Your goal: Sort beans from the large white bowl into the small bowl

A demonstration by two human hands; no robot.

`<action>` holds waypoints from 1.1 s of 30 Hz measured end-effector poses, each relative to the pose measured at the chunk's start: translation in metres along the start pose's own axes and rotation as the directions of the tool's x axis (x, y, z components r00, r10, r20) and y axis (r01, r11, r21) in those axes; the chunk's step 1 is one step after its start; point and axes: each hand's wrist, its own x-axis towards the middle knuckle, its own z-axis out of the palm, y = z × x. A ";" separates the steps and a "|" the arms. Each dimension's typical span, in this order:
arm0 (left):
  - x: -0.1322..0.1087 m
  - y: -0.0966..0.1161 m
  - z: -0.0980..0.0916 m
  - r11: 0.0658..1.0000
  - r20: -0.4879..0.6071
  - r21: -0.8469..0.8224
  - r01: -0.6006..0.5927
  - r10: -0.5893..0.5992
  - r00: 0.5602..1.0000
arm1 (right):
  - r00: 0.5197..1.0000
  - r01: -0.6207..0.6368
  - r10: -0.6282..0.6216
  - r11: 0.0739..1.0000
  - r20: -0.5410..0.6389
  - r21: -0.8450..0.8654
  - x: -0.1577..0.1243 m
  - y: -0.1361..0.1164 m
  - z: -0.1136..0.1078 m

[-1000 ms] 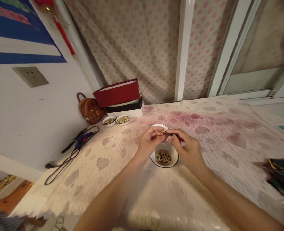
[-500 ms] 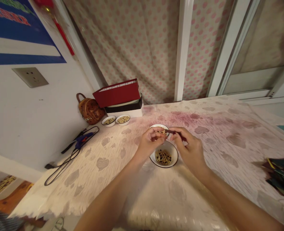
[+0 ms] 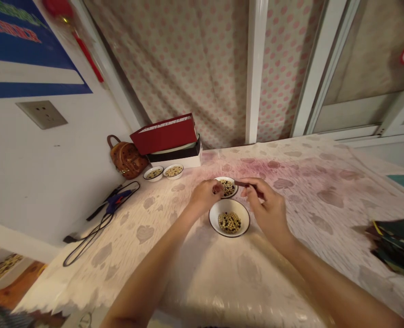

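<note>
The left hand (image 3: 206,193) had shifted to the smaller near bowl (image 3: 234,192), its hold unclear, leaving the strip (image 3: 241,184) pinched by the right hand (image 3: 268,210) alone.

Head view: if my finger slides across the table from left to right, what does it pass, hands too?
Brown backpack → small bowl → second small bowl → left hand → front bowl → right hand → dark green bundle.
</note>
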 end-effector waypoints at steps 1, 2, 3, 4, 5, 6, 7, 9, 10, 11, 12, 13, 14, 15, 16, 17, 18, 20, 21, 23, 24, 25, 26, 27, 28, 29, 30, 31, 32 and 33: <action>0.007 -0.001 -0.002 0.994 0.029 0.098 0.039 -0.042 0.999 | 1.000 -0.003 0.003 1.000 0.000 0.001 0.000 0.000 0.000; 0.013 -0.002 -0.003 0.981 0.056 0.182 0.068 -0.079 0.995 | 1.000 -0.007 0.007 1.000 0.000 0.002 0.000 0.000 0.000; 0.019 -0.002 -0.003 0.967 0.082 0.242 0.084 -0.107 0.991 | 1.000 -0.011 0.011 1.000 0.001 0.002 0.000 0.000 0.000; 0.023 -0.002 -0.002 0.957 0.102 0.277 0.089 -0.122 0.987 | 1.000 -0.013 0.013 1.000 0.002 0.003 0.000 0.000 0.000; 0.027 -0.001 -0.001 0.952 0.117 0.293 0.090 -0.129 0.985 | 1.000 -0.014 0.014 1.000 0.003 0.004 0.001 0.000 0.000; 0.030 0.001 0.001 0.952 0.128 0.295 0.087 -0.130 0.983 | 1.000 -0.013 0.013 1.000 0.004 0.005 0.001 0.001 0.000; 0.032 0.002 0.004 0.953 0.137 0.290 0.084 -0.128 0.982 | 1.000 -0.012 0.012 1.000 0.004 0.005 0.001 0.001 0.000; 0.036 0.003 0.009 0.960 0.135 0.270 0.075 -0.115 0.984 | 1.000 -0.012 0.012 1.000 0.004 0.001 0.001 0.000 0.000; 0.036 0.003 0.011 0.964 0.122 0.257 0.072 -0.106 0.987 | 1.000 -0.014 0.014 1.000 0.003 -0.003 0.001 0.000 0.000; 0.037 0.002 0.013 0.969 0.101 0.239 0.070 -0.097 0.990 | 1.000 -0.014 0.014 1.000 0.001 -0.008 0.001 -0.001 0.000; 0.036 0.000 0.014 0.974 0.078 0.217 0.068 -0.087 0.993 | 1.000 -0.013 0.013 1.000 -0.001 -0.010 0.001 -0.001 0.000; 0.036 -0.002 0.015 0.979 0.057 0.195 0.065 -0.078 0.995 | 1.000 -0.010 0.010 1.000 -0.002 -0.011 0.001 -0.001 0.000; 0.035 -0.004 0.015 0.983 0.040 0.173 0.062 -0.070 0.997 | 1.000 -0.005 0.005 1.000 -0.001 -0.010 0.001 -0.001 0.000; 0.034 -0.006 0.015 0.987 0.029 0.151 0.059 -0.064 0.998 | 1.000 -0.002 0.002 1.000 0.000 -0.007 0.001 -0.001 0.001; 0.033 -0.007 0.014 0.990 0.024 0.127 0.054 -0.058 0.998 | 1.000 -0.001 0.001 1.000 0.004 -0.005 0.001 -0.001 0.001; 0.032 -0.009 0.014 0.993 0.028 0.102 0.052 -0.055 0.998 | 1.000 -0.002 0.002 1.000 0.008 -0.005 0.000 -0.001 0.001; 0.031 -0.009 0.014 0.996 0.040 0.077 0.052 -0.055 0.998 | 1.000 -0.003 0.003 1.000 0.011 -0.006 0.000 0.000 0.002; 0.030 -0.008 0.014 0.997 0.086 0.049 0.054 -0.058 0.995 | 1.000 -0.005 0.005 1.000 0.015 -0.009 0.000 0.001 0.002; 0.030 -0.007 0.014 0.997 0.108 0.050 0.053 -0.058 0.992 | 1.000 -0.004 0.004 1.000 0.017 -0.009 0.000 0.001 0.002; 0.031 -0.005 0.015 0.996 0.126 0.074 0.041 -0.050 0.991 | 1.000 -0.003 0.003 1.000 0.023 -0.008 0.000 0.002 0.002; 0.032 -0.005 0.016 0.996 0.120 0.088 0.033 -0.044 0.992 | 1.000 -0.003 0.003 1.000 0.024 -0.009 0.000 0.002 0.002; 0.032 -0.005 0.017 0.995 0.108 0.095 0.028 -0.039 0.993 | 1.000 -0.003 0.004 1.000 0.024 -0.011 0.000 0.002 0.002; 0.033 -0.005 0.018 0.995 0.095 0.095 0.025 -0.034 0.995 | 1.000 -0.004 0.004 1.000 0.023 -0.012 0.000 0.001 0.001; 0.033 -0.006 0.019 0.996 0.083 0.087 0.022 -0.029 0.996 | 1.000 -0.005 0.006 1.000 0.022 -0.013 0.000 0.001 0.001; 0.033 -0.008 0.019 0.997 0.071 0.068 0.020 -0.024 0.997 | 1.000 -0.007 0.008 1.000 0.022 -0.013 0.000 0.001 0.001; 0.033 -0.010 0.020 0.999 0.057 0.036 0.015 -0.017 0.998 | 1.000 -0.010 0.010 1.000 0.023 -0.013 0.000 0.000 0.001; 0.032 -0.013 0.021 1.000 0.039 -0.007 0.007 -0.006 0.999 | 1.000 -0.011 0.011 1.000 0.025 -0.012 0.000 0.000 0.001; 0.032 -0.015 0.022 0.998 0.017 -0.062 0.001 0.000 1.000 | 1.000 -0.011 0.011 1.000 0.026 -0.010 0.000 0.000 0.001; 0.031 -0.016 0.022 0.991 -0.006 -0.131 -0.001 0.000 1.000 | 1.000 -0.010 0.010 1.000 0.026 -0.010 0.000 0.000 0.002; 0.029 -0.017 0.022 0.975 -0.027 -0.223 0.004 -0.011 1.000 | 1.000 -0.010 0.010 1.000 0.026 -0.012 0.000 0.000 0.002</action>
